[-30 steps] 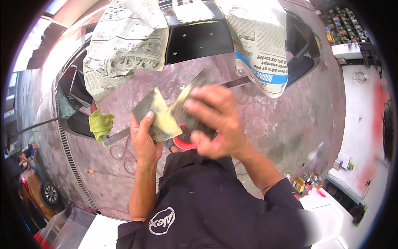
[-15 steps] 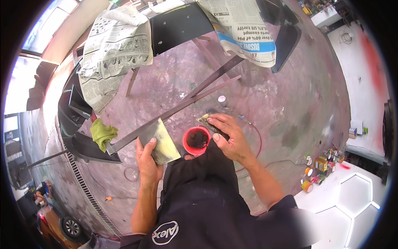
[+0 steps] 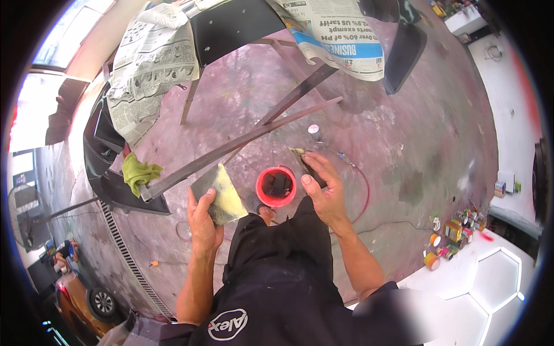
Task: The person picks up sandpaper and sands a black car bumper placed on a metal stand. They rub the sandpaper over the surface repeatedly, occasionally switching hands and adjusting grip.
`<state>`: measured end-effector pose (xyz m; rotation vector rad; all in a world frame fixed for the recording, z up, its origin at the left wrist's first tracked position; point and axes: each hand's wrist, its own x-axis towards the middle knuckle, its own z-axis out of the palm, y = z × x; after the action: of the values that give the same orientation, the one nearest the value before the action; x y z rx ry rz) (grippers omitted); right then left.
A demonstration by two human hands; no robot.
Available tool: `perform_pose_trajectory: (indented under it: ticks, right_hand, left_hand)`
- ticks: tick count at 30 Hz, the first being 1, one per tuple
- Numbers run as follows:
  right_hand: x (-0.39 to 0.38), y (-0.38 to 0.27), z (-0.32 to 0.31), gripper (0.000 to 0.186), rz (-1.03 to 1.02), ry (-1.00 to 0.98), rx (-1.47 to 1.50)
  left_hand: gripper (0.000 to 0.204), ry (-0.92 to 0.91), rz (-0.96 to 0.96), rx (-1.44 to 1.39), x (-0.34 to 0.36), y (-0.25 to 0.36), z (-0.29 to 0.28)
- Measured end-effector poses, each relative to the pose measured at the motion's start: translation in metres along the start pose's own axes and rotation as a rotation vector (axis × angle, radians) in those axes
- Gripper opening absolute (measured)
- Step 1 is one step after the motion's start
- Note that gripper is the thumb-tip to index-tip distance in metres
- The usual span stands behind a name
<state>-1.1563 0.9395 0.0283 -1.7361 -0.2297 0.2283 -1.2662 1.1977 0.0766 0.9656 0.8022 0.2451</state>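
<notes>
My left hand [image 3: 203,222] is closed on a flat rectangular board [image 3: 203,185], thumb on top. Pale yellow putty [image 3: 229,202] is smeared over the right part of the board. In my right hand [image 3: 328,199] is a dark, flat putty spreader [image 3: 307,165], tilted, with yellow putty along its far edge. Fingers partly hide the spreader. It is apart from the board, with a red bucket [image 3: 260,190] on the floor between and below my hands. Dark objects lie in the bucket.
A black bumper [image 3: 236,32], partly covered with newspaper [image 3: 153,57], rests on a brown metal stand [image 3: 231,147]. A green cloth [image 3: 138,173] hangs at the stand's end. A small can [image 3: 314,132], red hose [image 3: 367,193] and floor grate [image 3: 124,248] are around me.
My right hand with the spreader has moved right, away from the bucket's rim, so more of the bucket shows. My left hand still holds the board. The view has shifted slightly.
</notes>
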Motion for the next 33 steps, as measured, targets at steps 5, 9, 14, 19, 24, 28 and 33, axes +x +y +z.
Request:
perform_pose_trajectory:
  ticks: [5, 9, 14, 19, 24, 28, 33]
  right_hand:
    - [0.030, -0.002, -0.043, 0.045, -0.044, -0.076, -0.092]
    - [0.060, -0.011, -0.075, 0.048, -0.172, -0.156, -0.258]
    - [0.097, -0.047, -0.086, 0.051, -0.379, -0.189, -0.419]
    - [0.118, -0.083, -0.076, 0.051, -0.550, -0.254, -0.525]
    - [0.123, -0.113, -0.067, 0.049, -0.630, -0.315, -0.595]
    - [0.122, -0.122, -0.056, 0.046, -0.658, -0.360, -0.610]
    - [0.119, -0.133, -0.046, 0.050, -0.647, -0.448, -0.623]
  left_hand:
    - [0.040, 0.056, 0.035, -0.036, 0.009, -0.011, 0.046]
    - [0.034, 0.054, 0.054, -0.040, 0.020, -0.013, 0.081]
    - [0.033, -0.017, 0.147, -0.032, 0.036, 0.004, 0.110]
    - [0.034, -0.069, 0.245, -0.026, 0.043, 0.023, 0.122]
    - [0.031, -0.103, 0.283, -0.056, 0.040, 0.038, 0.125]
    - [0.031, -0.128, 0.310, -0.011, 0.036, 0.043, 0.119]
    - [0.030, -0.166, 0.339, 0.055, 0.035, 0.044, 0.113]
